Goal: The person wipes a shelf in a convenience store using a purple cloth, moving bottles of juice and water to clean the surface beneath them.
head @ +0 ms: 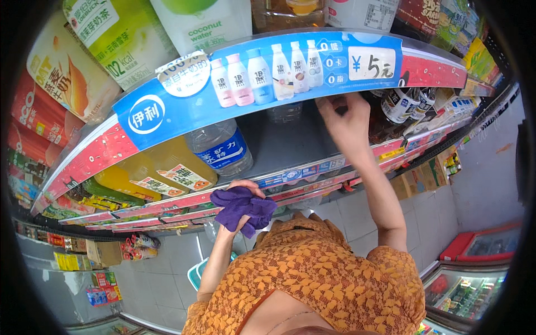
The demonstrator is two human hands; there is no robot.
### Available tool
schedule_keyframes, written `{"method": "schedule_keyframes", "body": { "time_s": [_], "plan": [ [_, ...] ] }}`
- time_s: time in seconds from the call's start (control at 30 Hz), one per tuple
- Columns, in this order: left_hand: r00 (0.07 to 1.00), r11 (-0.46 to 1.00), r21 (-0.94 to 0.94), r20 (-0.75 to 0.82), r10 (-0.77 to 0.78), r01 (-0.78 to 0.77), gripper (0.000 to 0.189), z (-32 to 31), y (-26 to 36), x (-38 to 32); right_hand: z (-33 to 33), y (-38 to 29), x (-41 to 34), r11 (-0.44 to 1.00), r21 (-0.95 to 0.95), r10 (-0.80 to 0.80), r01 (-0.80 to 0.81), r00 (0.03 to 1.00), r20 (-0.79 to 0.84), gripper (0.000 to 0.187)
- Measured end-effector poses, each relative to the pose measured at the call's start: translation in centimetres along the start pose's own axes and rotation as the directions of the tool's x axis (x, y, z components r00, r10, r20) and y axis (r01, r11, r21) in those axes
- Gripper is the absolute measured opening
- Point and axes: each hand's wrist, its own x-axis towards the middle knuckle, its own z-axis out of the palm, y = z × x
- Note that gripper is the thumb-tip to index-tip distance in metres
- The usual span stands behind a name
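Note:
My left hand (247,205) grips a bunched purple cloth (243,209) just in front of the shelf edge. My right hand (345,121) reaches under the blue price strip (259,75) over a dark shelf board (289,146). Its fingers are curled, and their tips are partly in shadow, so whether they hold anything is unclear. On the same board, a clear water bottle with a blue label (224,146) stands left of my right hand, and the base of another clear bottle (284,113) shows farther back. Dark bottles with white labels (400,104) stand to the right.
Large bottles of yellow-orange drink (167,167) fill the shelf's left part. Cartons and bottles, one a coconut water pack (205,25), line the shelf above. Lower shelf edges run beneath. A cardboard box (104,252) is at lower left, glass-topped freezers (465,289) at lower right.

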Motion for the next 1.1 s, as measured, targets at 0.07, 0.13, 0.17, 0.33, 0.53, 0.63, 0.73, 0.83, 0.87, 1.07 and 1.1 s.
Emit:
{"method": "schedule_keyframes", "body": {
  "time_s": [0.07, 0.13, 0.17, 0.33, 0.53, 0.63, 0.73, 0.83, 0.87, 1.07, 1.1],
  "plan": [
    [0.997, 0.997, 0.067, 0.075, 0.034, -0.039, 0.041, 0.0, 0.3, 0.4, -0.8, 4.5, 1.0, 0.97, -0.033, 0.244, -0.241, 0.959, 0.143, 0.05],
    [0.997, 0.997, 0.069, 0.065, -0.042, 0.037, 0.041, -0.3, 0.2, 0.4, -0.4, 4.9, 2.5, 0.89, 0.026, 0.398, -0.456, 0.802, 0.445, 0.075],
    [0.995, 0.995, 0.07, 0.059, -0.079, 0.075, 0.042, -0.4, 0.2, 0.3, -0.1, 4.7, 3.0, 0.891, 0.012, 0.385, -0.453, 0.771, 0.508, 0.079],
    [0.996, 0.998, 0.055, 0.094, 0.005, -0.01, 0.041, -0.5, 0.2, 0.3, 0.9, 5.1, 6.5, 0.866, 0.031, 0.309, -0.499, 0.581, 0.753, 0.096],
    [0.999, 1.0, -0.02, 0.032, 0.009, -0.009, 0.037, 0.4, 1.0, 0.4, 6.1, 3.9, 2.7, 0.981, -0.183, 0.036, 0.065, 0.866, 0.499, 0.096],
    [0.998, 0.997, 0.058, 0.045, -0.046, 0.043, 0.045, -0.5, 0.4, -0.3, 5.5, 2.1, 2.6, 0.969, -0.24, 0.093, 0.059, 0.812, 0.576, 0.095],
    [1.0, 1.0, 0.021, 0.006, 0.003, -0.003, 0.035, 0.3, 0.9, 0.4, 5.0, 4.8, 4.0, 0.991, -0.055, 0.128, -0.124, 0.718, 0.684, 0.094],
    [1.0, 1.0, -0.011, -0.007, -0.008, 0.008, 0.034, 0.5, 1.2, 0.3, 5.0, 3.1, 5.6, 0.946, -0.064, 0.235, -0.316, 0.539, 0.809, 0.088],
    [1.0, 1.0, -0.021, -0.008, -0.009, 0.009, 0.034, 0.5, 1.3, 0.2, 5.5, 2.7, 5.5, 0.938, -0.034, 0.228, -0.344, 0.541, 0.81, 0.086],
    [1.0, 1.0, 0.016, 0.017, 0.005, -0.005, 0.035, 0.1, 0.9, 0.2, 11.1, 2.0, 3.9, 0.943, 0.218, -0.005, -0.252, 0.641, 0.767, 0.092],
    [0.999, 1.0, -0.012, 0.033, 0.015, -0.015, 0.035, 0.0, 0.7, 0.3, 11.4, 1.8, 4.0, 0.944, 0.251, -0.06, -0.214, 0.637, 0.768, 0.093]
  ]
}}
